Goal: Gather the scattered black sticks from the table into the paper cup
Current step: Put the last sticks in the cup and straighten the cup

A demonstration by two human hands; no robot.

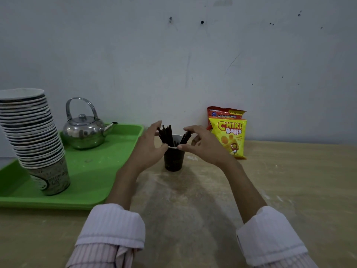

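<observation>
A dark paper cup (173, 160) stands upright on the wooden table, just right of the tray. Several black sticks (167, 134) stand in it, leaning left and right above the rim. My left hand (149, 145) is at the cup's left side, its fingertips touching the tops of the left bunch of sticks and its thumb at the rim. My right hand (200, 144) is at the cup's right side, its fingers pinching the right-leaning sticks (185, 137) and its thumb near the rim. I see no loose sticks on the table.
A green tray (92, 171) at the left carries a steel kettle (85, 130) and a tall leaning stack of paper cups (32, 136). Two snack bags (229, 132) stand against the wall right of the cup. The table (289, 180) runs to the right.
</observation>
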